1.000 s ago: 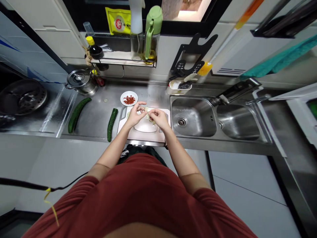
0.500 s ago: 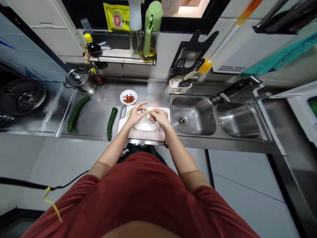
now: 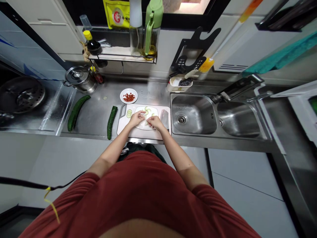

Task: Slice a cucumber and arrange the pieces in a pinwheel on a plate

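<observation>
A white plate (image 3: 143,127) rests on a pale cutting board (image 3: 135,134), with thin cucumber slices (image 3: 147,109) spread over its far part. My left hand (image 3: 136,119) is over the plate's left side, its fingers curled in a pinch; what lies between them is too small to make out. Over the right side, my right hand (image 3: 155,122) pinches a pale cucumber slice at its fingertips. A few more slices (image 3: 129,113) are stacked on the board at left. A knife (image 3: 164,117) lies along the board's right edge, partly behind my right forearm.
A cut cucumber (image 3: 112,123) and a whole cucumber (image 3: 77,111) lie on the steel counter at left. Behind the board stands a small dish (image 3: 128,96) of chopped red pieces. A double sink (image 3: 193,114) is at right, and a lidded pot (image 3: 80,79) stands at back left.
My hands have come down and nearer to me, onto the plate, and a little apart. The slices on the plate and the knife now show more fully.
</observation>
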`<state>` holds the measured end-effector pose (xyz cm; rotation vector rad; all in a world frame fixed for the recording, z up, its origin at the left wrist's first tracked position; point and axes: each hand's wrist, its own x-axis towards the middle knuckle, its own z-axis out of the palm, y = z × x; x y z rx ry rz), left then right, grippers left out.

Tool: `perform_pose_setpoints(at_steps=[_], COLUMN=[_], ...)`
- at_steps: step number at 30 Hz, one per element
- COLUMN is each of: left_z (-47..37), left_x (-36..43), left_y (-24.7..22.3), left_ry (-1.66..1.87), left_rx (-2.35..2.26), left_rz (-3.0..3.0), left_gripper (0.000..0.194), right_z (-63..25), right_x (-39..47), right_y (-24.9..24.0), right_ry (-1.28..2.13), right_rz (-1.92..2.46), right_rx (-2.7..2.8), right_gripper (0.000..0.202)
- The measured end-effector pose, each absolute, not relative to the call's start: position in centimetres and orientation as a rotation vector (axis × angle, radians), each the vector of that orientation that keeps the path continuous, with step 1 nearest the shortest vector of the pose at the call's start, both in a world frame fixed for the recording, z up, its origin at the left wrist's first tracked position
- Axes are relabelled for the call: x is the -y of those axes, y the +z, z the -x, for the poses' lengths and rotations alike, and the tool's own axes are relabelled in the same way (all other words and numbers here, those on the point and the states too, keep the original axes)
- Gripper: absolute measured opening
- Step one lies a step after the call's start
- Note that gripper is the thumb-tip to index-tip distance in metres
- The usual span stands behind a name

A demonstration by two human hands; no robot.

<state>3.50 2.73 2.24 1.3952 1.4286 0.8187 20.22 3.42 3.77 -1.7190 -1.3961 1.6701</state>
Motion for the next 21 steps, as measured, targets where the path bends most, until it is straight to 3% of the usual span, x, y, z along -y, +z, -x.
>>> perform_pose_setpoints(at_steps=[11,21], left_z=[-4.2,-4.9], left_x=[-1.2,-0.6], left_y=[1.1,2.2], left_ry=[0.445,0.219], left_rx=[-1.680,-1.729], left_rz=[-1.694,-1.921], left_gripper=[0.035,0.031], right_z=[-19.9,-19.4], right_x=[-2.3,-0.9], right_y=[0.4,0.5], right_ry=[1.207,1.001], right_rz=[1.952,2.009], right_rx=[2.036,2.222], right_gripper=[0.012,0.019])
